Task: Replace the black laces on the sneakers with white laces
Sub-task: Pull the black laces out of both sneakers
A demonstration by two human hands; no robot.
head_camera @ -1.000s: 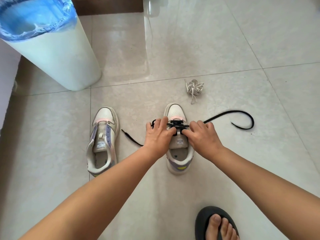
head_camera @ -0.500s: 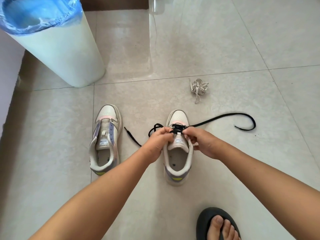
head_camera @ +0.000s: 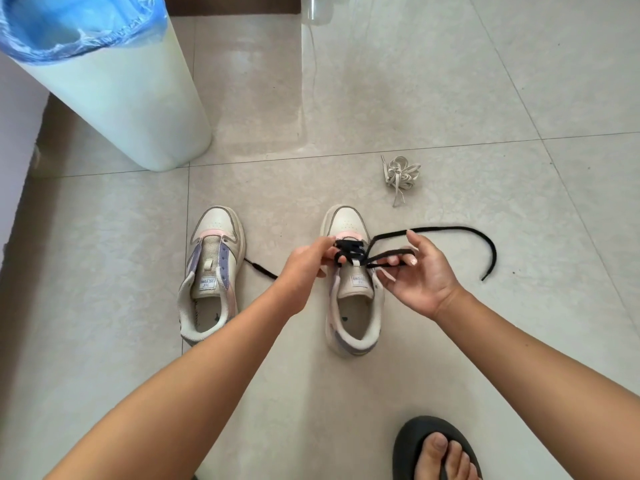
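The black lace [head_camera: 349, 249] is partly undone: it crosses only the lower eyelets of the right-hand sneaker [head_camera: 353, 292], which stands on the floor under both hands. The left hand [head_camera: 304, 265] pinches the lace at the eyelets; the right hand [head_camera: 420, 271], palm up with fingers loosely curled, draws a slack loop out sideways, the free end trailing beyond it. Next, I judge, the remaining crossings need pulling free. The other sneaker [head_camera: 211, 275], left of the left hand, is already unlaced. The white laces [head_camera: 401, 174] lie bundled beyond the right hand. The tongue labels are too small to read.
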